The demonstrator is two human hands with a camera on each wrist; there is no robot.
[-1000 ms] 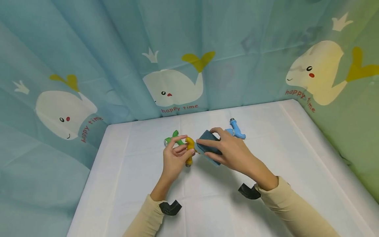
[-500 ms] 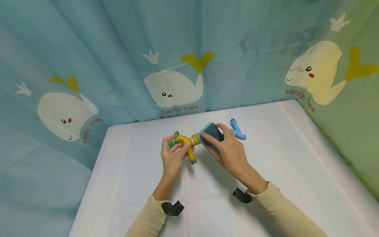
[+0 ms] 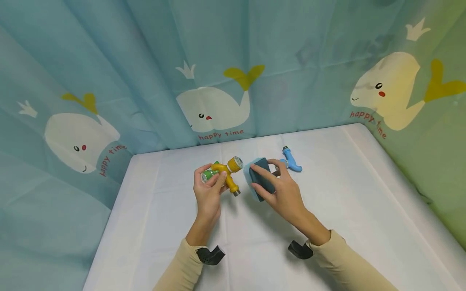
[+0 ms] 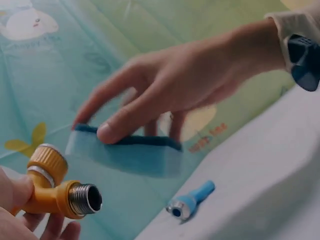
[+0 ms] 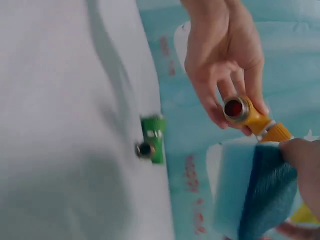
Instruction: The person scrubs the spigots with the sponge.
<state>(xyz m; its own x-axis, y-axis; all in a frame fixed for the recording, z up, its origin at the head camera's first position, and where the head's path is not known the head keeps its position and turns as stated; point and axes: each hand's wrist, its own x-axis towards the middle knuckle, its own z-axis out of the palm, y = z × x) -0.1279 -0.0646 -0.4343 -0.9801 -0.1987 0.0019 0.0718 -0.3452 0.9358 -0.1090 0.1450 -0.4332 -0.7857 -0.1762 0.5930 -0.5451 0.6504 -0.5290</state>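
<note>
Sponge (image 3: 261, 181) pinched in the right hand (image 3: 287, 193) stands just apart from the yellow tap (image 3: 230, 181) that the left hand (image 3: 209, 195) grips, both raised above the table (image 3: 255, 250). The step looks like wiping that tap; the next move would call for bringing the sponge against its surface. Farther out, one green tap (image 3: 208, 174) lies behind the left hand and one blue tap (image 3: 292, 163) past the right, making three with the yellow one, to a single sponge.

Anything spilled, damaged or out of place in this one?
Nothing stands out: no visible spill or damage. The left hand grips a yellow tap, the right hand a blue sponge; the green tap and light-blue tap lie on the table.
</note>
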